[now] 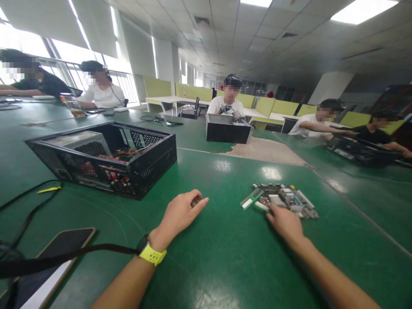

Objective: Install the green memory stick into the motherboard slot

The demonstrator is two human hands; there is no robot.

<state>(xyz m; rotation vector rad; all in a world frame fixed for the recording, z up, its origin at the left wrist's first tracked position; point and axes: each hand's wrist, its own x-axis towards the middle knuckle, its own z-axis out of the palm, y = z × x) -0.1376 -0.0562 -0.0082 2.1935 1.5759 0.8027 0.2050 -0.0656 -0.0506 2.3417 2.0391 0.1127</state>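
My left hand rests on the green table with its fingers loosely curled and the thumb stretched apart. Nothing shows in its grasp. Farther right, my right hand is closed at the near left edge of a motherboard, thumb and fingers together on that edge. Part of the grip is hidden by the hand itself. A green memory stick with a white label lies against the board's left side, just beyond my right fingertips.
An open black computer case with a power supply inside stands at left. A tablet-like device, a strap and black cables lie nearer. Several people sit around the table; one across works in another case.
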